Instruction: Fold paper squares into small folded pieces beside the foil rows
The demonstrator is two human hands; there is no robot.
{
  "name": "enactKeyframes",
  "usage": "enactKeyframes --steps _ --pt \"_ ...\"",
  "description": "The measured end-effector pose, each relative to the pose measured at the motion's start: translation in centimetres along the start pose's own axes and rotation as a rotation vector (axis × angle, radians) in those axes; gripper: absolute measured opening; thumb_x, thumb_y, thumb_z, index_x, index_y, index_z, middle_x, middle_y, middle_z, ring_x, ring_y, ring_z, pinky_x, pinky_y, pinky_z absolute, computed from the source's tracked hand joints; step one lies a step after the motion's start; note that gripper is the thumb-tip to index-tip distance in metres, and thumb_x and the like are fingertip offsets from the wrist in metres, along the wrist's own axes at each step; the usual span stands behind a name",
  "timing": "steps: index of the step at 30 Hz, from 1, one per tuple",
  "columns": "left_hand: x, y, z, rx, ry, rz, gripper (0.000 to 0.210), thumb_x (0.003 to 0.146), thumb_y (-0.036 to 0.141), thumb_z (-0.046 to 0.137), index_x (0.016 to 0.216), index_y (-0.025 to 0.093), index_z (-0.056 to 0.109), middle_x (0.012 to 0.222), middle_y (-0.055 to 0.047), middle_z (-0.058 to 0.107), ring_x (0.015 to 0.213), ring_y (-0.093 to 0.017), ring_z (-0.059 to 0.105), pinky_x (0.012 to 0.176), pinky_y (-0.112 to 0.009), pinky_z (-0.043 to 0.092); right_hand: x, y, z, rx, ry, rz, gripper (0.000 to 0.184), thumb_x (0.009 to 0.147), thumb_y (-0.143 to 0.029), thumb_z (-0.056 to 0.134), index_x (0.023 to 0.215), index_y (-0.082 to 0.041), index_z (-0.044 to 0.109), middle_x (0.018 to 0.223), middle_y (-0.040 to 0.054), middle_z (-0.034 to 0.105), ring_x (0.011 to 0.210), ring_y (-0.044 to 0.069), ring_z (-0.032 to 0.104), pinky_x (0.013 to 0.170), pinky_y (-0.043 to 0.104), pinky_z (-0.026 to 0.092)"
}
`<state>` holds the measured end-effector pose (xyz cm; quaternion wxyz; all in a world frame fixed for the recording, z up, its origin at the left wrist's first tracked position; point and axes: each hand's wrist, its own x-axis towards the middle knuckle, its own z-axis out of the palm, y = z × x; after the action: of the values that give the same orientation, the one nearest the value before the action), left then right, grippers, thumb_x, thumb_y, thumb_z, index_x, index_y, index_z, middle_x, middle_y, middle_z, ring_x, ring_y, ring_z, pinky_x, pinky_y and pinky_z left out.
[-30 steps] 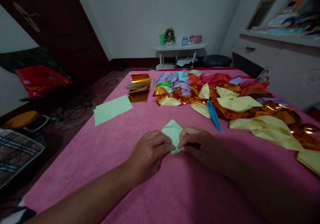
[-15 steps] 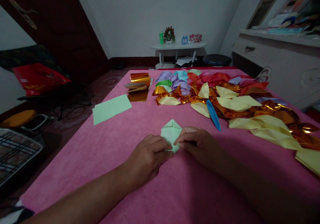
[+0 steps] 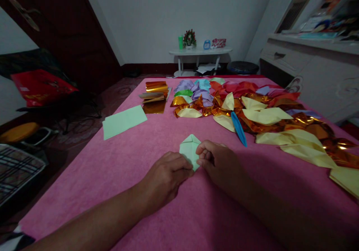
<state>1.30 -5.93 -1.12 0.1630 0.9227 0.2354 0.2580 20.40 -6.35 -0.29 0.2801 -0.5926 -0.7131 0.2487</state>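
A small folded sheet of light green paper lies on the pink tablecloth between my hands, its far end creased to a point. My left hand grips the paper's lower left side, with fingers and thumb together near its bottom corner. At the right edge, my right hand has its fingers curled and its thumb against the paper; the fingertips partly hide that edge. Flat green sheets lie farther off to the left.
Gold foil sheets are stacked beyond the green ones. Several folded paper pieces in yellow, gold, red and purple spread over the right side, with a slim blue one nearest the hands. A white side table stands by the wall.
My right hand's fingers have curled in and shifted slightly up along the paper's right edge, uncovering more of its lower part. My left hand stays in place.
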Motion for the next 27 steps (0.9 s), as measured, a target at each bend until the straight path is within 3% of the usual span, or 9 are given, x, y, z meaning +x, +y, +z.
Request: enactKeyframes --steps 5,11,23,27 --pt "-0.06 -0.04 0.03 -0.056 0.038 -0.029 0.022 0.085 0.005 0.049 0.096 0.016 0.064 0.093 -0.006 0.067 0.086 -0.017 0.058 0.077 -0.031 0.043 0.04 0.03 0.01 -0.021 -0.010 -0.031 0.015 0.068 -0.007 0.058 0.077 -0.019 0.056 0.064 -0.0050 0.057 0.064 0.012 0.051 0.066 0.027 0.032" --pt "-0.12 0.09 -0.03 -0.089 0.010 -0.062 0.039 0.084 0.004 0.045 0.117 0.020 0.058 0.098 -0.007 0.066 0.087 -0.018 0.056 0.077 -0.033 0.043 0.06 0.03 0.02 -0.048 -0.011 -0.047 0.015 0.067 -0.006 0.055 0.074 -0.019 0.056 0.065 -0.0041 0.058 0.064 0.013 0.050 0.067 0.028 0.030" --pt "0.25 0.26 -0.12 0.021 -0.061 -0.060 0.030 0.084 0.007 0.050 0.105 0.021 0.066 0.091 -0.005 0.063 0.084 -0.018 0.052 0.071 -0.032 0.037 0.01 0.02 0.34 -0.109 0.031 -0.087 0.012 0.070 -0.008 0.055 0.068 -0.019 0.051 0.063 -0.0042 0.055 0.062 0.013 0.048 0.064 0.027 0.028" --pt "0.48 0.25 -0.12 0.045 -0.082 -0.066 0.026 0.086 0.010 0.050 0.102 0.021 0.067 0.089 -0.005 0.063 0.084 -0.018 0.052 0.072 -0.032 0.036 0.24 -0.13 0.57 -0.208 0.053 -0.117 0.012 0.073 -0.008 0.056 0.070 -0.020 0.053 0.073 -0.0012 0.056 0.067 0.014 0.050 0.062 0.028 0.027"
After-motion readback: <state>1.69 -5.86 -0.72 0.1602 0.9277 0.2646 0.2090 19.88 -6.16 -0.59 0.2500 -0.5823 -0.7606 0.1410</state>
